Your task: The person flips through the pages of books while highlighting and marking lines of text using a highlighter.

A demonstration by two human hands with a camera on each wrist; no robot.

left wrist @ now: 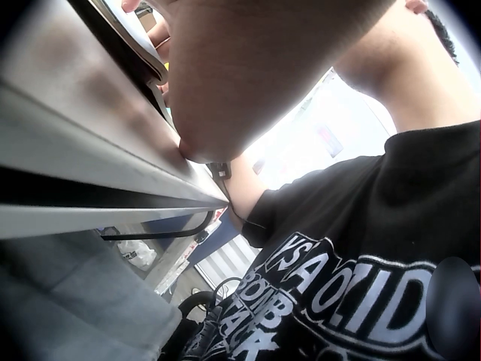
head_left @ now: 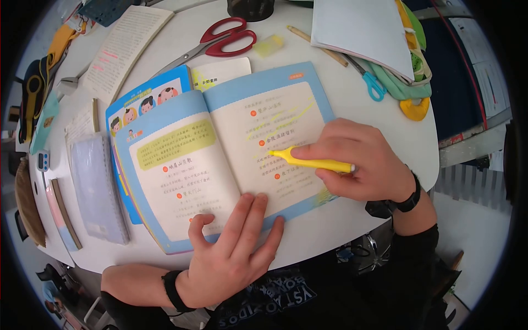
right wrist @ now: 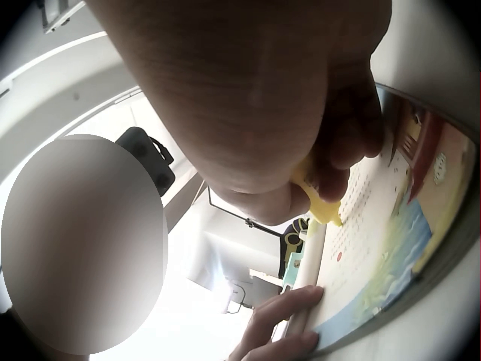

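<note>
An open book (head_left: 231, 126) with blue page borders lies on the white table, a yellow-green box marked on its left page. The right hand (head_left: 357, 159) pinches a yellow highlighter (head_left: 319, 162), its tip at the text on the right page. Yellow strokes cross lines higher on that page. Across the book's lower edge, near the spine, rests the left hand (head_left: 236, 258) with fingers spread. The right wrist view shows the highlighter (right wrist: 325, 209) tip close to the page and fingers of the left hand (right wrist: 274, 323) at the book's edge.
Behind the book lie red-handled scissors (head_left: 228, 41), an eraser-like yellow block (head_left: 268, 46) and a pencil (head_left: 317, 46). At the left are a clear-covered pale case (head_left: 99, 187) and printed sheets (head_left: 126, 49). Blue-handled scissors (head_left: 373, 86) and a green pouch (head_left: 393, 88) lie at the right.
</note>
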